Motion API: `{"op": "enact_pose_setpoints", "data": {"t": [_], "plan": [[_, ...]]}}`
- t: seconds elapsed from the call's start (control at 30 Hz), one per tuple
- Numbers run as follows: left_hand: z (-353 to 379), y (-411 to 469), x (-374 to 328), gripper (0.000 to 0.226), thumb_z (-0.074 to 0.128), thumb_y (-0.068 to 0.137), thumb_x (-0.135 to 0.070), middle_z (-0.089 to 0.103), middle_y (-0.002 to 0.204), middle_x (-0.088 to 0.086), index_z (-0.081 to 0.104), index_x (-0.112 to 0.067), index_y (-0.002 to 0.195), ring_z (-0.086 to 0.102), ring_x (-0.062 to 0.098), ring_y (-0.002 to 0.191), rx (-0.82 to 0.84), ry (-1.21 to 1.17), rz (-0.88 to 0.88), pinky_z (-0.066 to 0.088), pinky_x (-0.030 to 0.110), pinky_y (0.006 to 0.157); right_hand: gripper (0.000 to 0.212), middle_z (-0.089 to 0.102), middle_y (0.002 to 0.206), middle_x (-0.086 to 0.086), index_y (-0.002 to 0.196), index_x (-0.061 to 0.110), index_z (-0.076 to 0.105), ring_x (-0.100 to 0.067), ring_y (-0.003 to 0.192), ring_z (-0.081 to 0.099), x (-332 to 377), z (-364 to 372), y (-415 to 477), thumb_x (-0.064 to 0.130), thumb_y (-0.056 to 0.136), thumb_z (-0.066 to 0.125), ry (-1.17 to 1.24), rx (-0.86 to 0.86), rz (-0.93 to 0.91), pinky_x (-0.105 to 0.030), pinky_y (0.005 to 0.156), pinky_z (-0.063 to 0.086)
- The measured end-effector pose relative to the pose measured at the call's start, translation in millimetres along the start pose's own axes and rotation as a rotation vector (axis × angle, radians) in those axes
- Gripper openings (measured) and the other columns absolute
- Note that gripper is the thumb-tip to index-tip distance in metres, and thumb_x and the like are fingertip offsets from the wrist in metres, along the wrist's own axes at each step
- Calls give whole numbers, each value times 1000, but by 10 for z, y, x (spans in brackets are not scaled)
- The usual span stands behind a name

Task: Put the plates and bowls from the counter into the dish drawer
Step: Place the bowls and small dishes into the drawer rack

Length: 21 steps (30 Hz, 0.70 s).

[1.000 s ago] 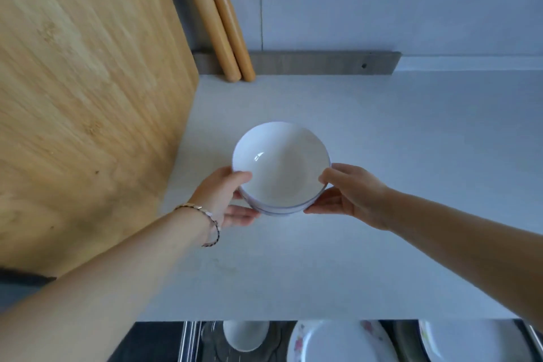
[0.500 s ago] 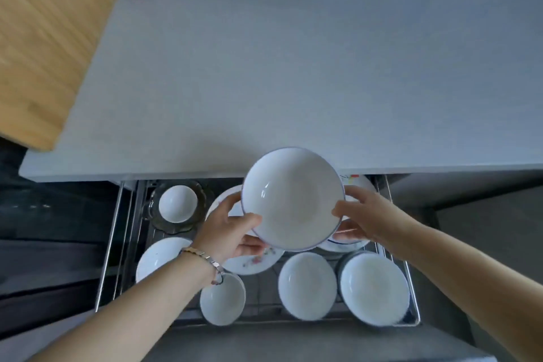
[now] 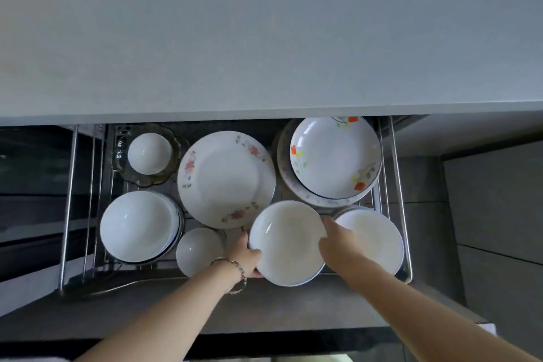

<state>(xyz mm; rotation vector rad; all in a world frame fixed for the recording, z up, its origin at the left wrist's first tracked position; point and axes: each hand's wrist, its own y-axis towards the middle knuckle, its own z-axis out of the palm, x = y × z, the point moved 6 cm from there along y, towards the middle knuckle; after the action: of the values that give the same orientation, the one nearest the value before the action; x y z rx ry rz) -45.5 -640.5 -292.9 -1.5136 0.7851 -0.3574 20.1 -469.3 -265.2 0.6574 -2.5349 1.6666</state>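
Note:
A white bowl [image 3: 288, 242] with a blue rim sits low in the front middle of the open dish drawer [image 3: 395, 185]. My left hand [image 3: 245, 256] grips its left edge and my right hand [image 3: 338, 247] grips its right edge. Whether it rests on the rack or hangs just above it I cannot tell. The grey counter [image 3: 264, 32] fills the top of the view.
In the wire rack lie a pink-flowered plate [image 3: 223, 179], an orange-flowered deep plate [image 3: 335, 156] on another plate, a white bowl stack [image 3: 138, 225] at left, a small bowl [image 3: 197, 250], a small bowl [image 3: 149, 153] in a glass dish, and a white bowl [image 3: 379, 237] at right.
Both hands carried the bowl off the counter, over its front edge and down into the front middle of the drawer. The view tilted down from the counter to the drawer.

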Motion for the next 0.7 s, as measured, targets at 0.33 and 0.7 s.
{"op": "enact_pose_setpoints", "data": {"t": [0.33,0.7], "plan": [[171,361,143,48,39,90,1,49,134,17,37,-11,136,51,37,120,-52,195,-29,49,49,96,44,44,132,-10,135,17,41,-33,116,54,-129,102,234,8,92,38,-377,-61,17,-34,90,46],[174,425,189,61,33,87,7,41,143,14,26,-12,144,44,35,128,-101,314,-30,46,50,101,33,57,121,-8,130,17,41,-31,106,61,-133,171,346,24,101,28,-489,-149,-50,-32,75,46]]}}
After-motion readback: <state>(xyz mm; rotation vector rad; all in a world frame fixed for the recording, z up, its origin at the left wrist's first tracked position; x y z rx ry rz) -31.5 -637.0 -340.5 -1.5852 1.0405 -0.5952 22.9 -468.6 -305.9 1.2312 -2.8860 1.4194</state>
